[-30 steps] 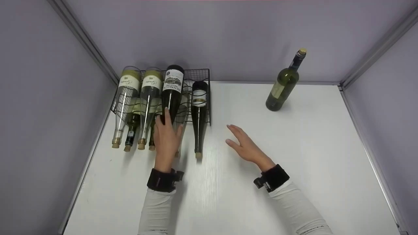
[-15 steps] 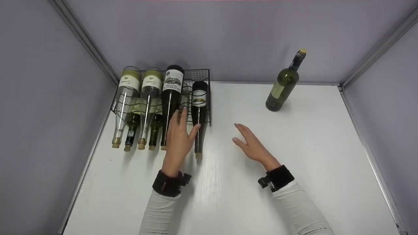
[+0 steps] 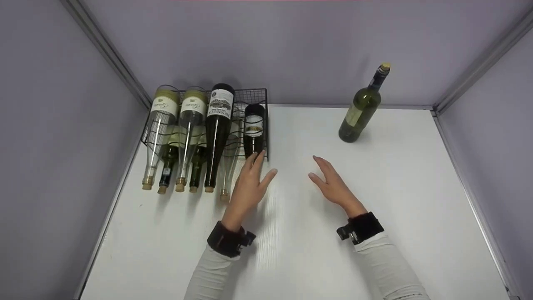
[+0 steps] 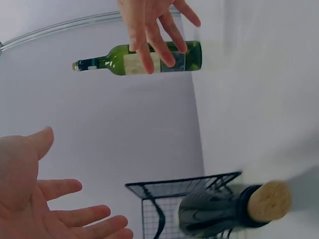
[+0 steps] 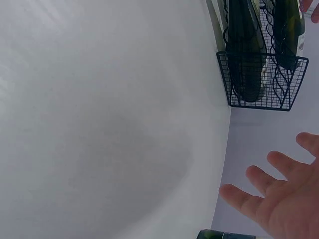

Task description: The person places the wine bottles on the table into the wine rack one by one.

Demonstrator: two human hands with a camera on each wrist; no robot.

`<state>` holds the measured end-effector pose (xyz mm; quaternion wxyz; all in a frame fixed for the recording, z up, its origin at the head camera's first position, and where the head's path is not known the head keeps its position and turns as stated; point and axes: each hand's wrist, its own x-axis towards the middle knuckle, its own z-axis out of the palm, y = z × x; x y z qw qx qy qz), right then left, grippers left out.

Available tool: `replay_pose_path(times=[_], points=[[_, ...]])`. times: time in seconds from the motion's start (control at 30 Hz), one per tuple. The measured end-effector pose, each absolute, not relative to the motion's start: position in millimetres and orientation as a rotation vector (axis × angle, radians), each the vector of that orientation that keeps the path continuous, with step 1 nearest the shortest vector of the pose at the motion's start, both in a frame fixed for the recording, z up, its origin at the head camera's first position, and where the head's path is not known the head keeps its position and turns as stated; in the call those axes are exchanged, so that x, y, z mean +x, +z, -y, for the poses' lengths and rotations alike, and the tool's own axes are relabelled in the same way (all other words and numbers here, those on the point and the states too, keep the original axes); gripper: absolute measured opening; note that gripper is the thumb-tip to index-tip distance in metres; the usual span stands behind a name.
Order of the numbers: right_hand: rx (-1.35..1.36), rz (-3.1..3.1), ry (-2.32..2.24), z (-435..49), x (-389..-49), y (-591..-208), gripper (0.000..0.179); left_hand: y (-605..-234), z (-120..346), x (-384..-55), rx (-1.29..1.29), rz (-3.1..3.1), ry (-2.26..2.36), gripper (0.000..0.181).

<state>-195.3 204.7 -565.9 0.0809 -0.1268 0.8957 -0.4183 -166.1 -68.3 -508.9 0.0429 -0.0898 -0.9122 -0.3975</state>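
My left hand (image 3: 249, 185) is in front of the rack's right end, overlapping the neck of a dark wine bottle (image 3: 254, 125) in the head view. Its fingers are spread and hold nothing. To the right, my right hand (image 3: 333, 185) hovers over the white table, fingers extended and nothing in them. A black wire wine rack (image 3: 266, 125) carries several corked bottles lying neck toward me. Among them, a dark bottle with a white label (image 3: 220, 104) lies on the upper level. A green wine bottle (image 3: 360, 112) stands upright at the back right, beyond my right hand.
Clear glass bottles (image 3: 159, 121) with cream labels lie at the rack's left, with green bottles (image 3: 168, 160) below them. Grey panels (image 3: 316, 50) close off the back and both sides of the white table (image 3: 300, 258).
My left hand has come away from the white-labelled dark bottle and moved right and toward me, with its fingers spreading. My right hand has shifted a little to the right. The bottles stay put.
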Motion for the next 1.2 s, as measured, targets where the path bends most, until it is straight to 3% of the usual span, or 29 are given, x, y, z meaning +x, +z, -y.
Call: replay_pose_path(times=[0.57, 1.2], points=[[-0.149, -2.807, -1.439, -251, -221, -561, 0.068, -545, 29, -173, -0.323, 2.77, -1.395, 0.067], [0.084, -2.926, -1.654, -280, -266, -523, 0.071, -557, 7, -183, -0.268, 2.917, -1.358, 0.068]])
